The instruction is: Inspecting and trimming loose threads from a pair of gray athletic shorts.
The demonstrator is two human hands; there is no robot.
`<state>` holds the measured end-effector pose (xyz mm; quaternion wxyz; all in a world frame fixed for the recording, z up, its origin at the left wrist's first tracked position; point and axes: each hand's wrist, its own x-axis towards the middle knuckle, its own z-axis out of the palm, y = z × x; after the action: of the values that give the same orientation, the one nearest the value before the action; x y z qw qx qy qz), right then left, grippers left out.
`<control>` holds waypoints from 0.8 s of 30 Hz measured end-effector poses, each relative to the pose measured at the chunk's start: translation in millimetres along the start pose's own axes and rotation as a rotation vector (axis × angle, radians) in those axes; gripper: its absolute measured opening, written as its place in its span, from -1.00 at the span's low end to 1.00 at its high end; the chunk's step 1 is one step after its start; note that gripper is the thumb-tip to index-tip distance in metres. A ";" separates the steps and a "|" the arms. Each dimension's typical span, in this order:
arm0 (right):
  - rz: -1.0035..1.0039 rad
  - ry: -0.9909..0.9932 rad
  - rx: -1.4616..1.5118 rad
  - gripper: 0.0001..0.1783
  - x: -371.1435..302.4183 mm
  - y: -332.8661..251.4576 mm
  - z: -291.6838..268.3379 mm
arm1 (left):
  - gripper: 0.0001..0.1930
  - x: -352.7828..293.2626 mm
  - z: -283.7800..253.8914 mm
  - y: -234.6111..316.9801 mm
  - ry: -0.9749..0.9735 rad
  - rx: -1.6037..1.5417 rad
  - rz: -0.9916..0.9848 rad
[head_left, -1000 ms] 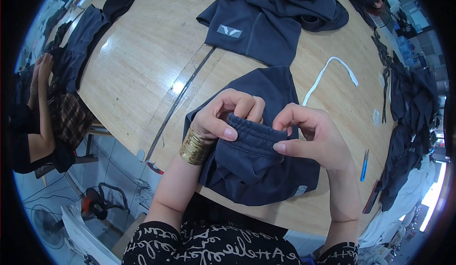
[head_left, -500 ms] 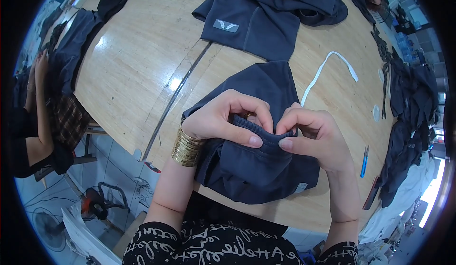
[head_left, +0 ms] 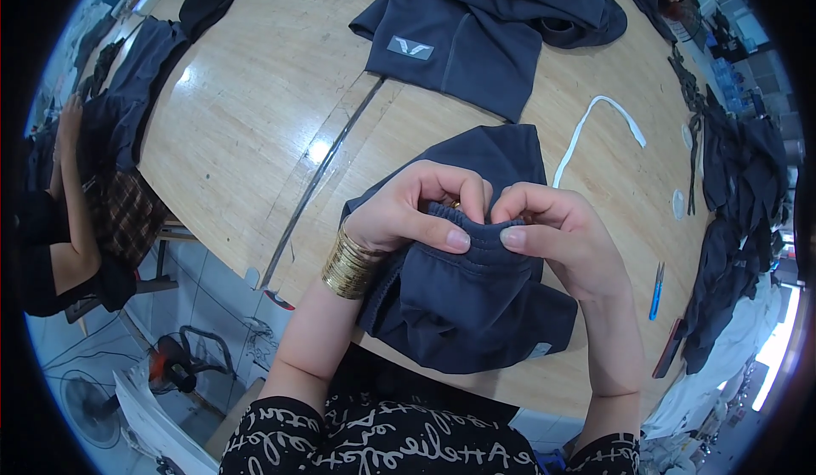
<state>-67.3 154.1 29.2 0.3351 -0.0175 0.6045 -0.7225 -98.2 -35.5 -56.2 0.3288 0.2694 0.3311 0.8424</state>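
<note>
A dark navy garment (head_left: 463, 305) with a gathered elastic waistband (head_left: 483, 250) lies bunched at the table's near edge, its band lifted toward me. My left hand (head_left: 416, 207) pinches the band between thumb and curled fingers. Close beside it, my right hand (head_left: 565, 245) grips the same band, thumb in front and fingertips tucked behind the edge. A short stretch of band shows between the two thumbs. What the hidden fingertips touch inside the band cannot be seen.
Beyond my hands lies a heap of dark garments (head_left: 493, 50). A white cord (head_left: 586, 122) curves across the table (head_left: 246, 118) to the right, with blue-handled snips (head_left: 657, 292) nearer me. More dark clothing (head_left: 739, 211) lines the right edge. Another person's arm (head_left: 75, 177) is at the left.
Both hands keep their pinch on the waistband, with the thumbs tilted slightly higher. More of the garment's front shows below them. The whole view has shifted a little.
</note>
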 end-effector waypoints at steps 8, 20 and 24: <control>-0.006 -0.015 0.027 -0.88 1.5 -1.4 1.1 | -0.83 -0.2 1.1 -0.3 0.018 -0.052 -0.004; -0.013 0.012 -0.093 -0.87 2.6 -9.8 6.1 | -0.84 -1.6 -2.5 -7.1 0.001 -0.360 0.054; -0.022 0.025 -0.111 -0.87 0.9 -11.1 7.3 | -0.84 -0.4 -0.8 -7.6 -0.002 -0.408 0.056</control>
<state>-70.0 147.8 40.7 0.3180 -0.0340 0.6477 -0.6916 -95.7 -31.8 -62.5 0.3532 0.2070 0.1455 0.9007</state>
